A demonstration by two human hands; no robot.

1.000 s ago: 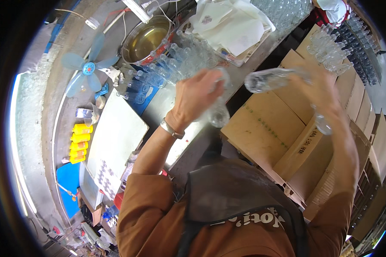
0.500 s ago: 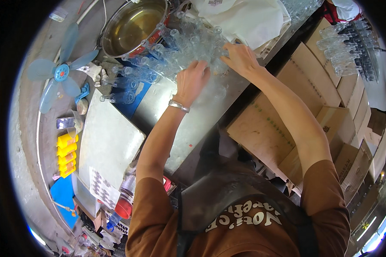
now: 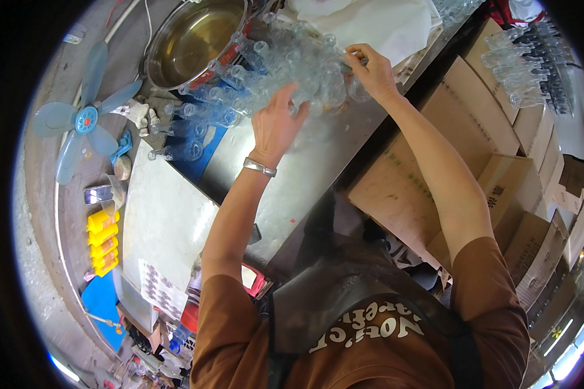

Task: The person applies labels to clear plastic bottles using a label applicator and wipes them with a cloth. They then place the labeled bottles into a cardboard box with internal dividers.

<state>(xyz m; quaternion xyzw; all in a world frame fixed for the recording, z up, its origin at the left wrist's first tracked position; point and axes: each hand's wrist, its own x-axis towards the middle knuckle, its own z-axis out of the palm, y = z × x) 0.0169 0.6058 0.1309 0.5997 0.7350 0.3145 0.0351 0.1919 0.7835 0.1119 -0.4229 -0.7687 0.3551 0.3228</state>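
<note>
Many clear glass bottles [image 3: 292,61] lie bunched together on the metal table [image 3: 285,172], necks pointing different ways. My left hand [image 3: 278,126], a silver bracelet at its wrist, hovers at the near side of the bunch. Its fingers are apart and hold nothing. At the right edge of the pile, my right hand [image 3: 375,74] has thumb and fingers closed at a clear glass bottle [image 3: 358,89]. Part of that bottle is hidden by the fingers and hard to make out against the others.
A large metal basin [image 3: 198,42] of yellowish liquid stands behind the bottles. White sacking [image 3: 370,29] lies beyond. Cardboard boxes [image 3: 448,136] fill the right side, with more bottles [image 3: 516,68] at far right. A blue-bladed fan [image 3: 86,120] and yellow containers [image 3: 102,241] stand left.
My left hand has drawn back toward me and left from the bottles, its fingers spreading. My right hand has moved slightly right and away from me. The view has shifted a little.
</note>
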